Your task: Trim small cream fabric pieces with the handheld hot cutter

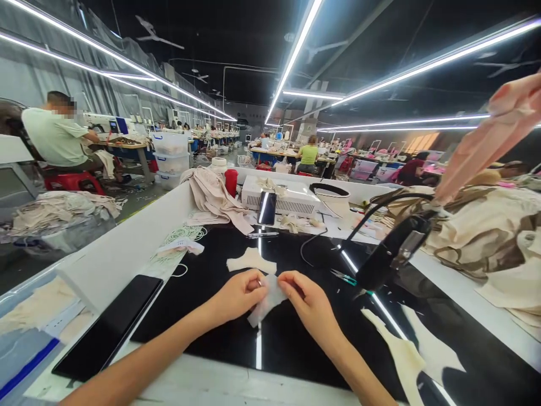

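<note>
Between both hands hangs a thin, whitish, see-through fabric piece (267, 301), held just over the glossy black tabletop (220, 332). My left hand (240, 296) pinches its upper left edge, thumb against fingers. On the other side, my right hand (310, 299) closes its fingertips on the upper right edge. Just beyond them lies a cream cut fabric piece (251, 260) with curved sides. To the right, a pale yellow cut piece (397, 349) and a white cut piece (433, 344) lie on the black surface.
Teal-handled thread snips (344, 277) lie near a dark device (393, 254) at right. A black phone-like slab (110, 327) rests at left. Behind stand a phone (266, 208), a white vented box (281, 194) and draped beige fabric (215, 194). Fabric heaps (490, 237) fill the right side.
</note>
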Demonstrator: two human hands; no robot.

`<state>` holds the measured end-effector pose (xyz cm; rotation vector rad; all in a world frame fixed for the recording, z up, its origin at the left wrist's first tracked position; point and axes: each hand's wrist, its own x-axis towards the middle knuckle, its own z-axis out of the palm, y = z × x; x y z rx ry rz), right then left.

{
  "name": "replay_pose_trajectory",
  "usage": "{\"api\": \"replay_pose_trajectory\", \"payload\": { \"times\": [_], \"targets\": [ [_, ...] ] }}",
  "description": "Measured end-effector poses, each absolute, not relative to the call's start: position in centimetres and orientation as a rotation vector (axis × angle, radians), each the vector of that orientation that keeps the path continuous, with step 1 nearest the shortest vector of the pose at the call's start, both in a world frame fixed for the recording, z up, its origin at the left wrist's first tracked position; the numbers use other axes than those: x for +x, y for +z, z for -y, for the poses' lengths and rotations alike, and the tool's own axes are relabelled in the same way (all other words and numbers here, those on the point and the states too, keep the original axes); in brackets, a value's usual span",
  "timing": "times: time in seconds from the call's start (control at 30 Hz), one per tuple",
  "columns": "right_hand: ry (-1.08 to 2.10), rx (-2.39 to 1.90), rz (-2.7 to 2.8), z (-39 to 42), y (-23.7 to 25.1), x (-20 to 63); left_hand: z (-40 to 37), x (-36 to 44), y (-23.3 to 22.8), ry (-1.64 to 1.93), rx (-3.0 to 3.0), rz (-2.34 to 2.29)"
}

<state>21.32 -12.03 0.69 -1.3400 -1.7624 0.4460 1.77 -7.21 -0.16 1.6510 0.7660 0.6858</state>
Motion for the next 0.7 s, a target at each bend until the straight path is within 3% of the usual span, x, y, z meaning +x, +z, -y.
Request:
{"api": "replay_pose_trajectory", "payload": {
  "times": [0.37, 0.7],
  "targets": [
    [0.130, -1.447, 1.829, 3.9, -0.6, 18.5, 0.2, -0.1, 0.2, 0.940, 2.013, -1.263],
    [-0.137, -1.580, 1.973, 2.7, -2.8, 18.2, 0.0, 0.3, -1.0, 0.704, 2.454, -1.435]
  ]
}}
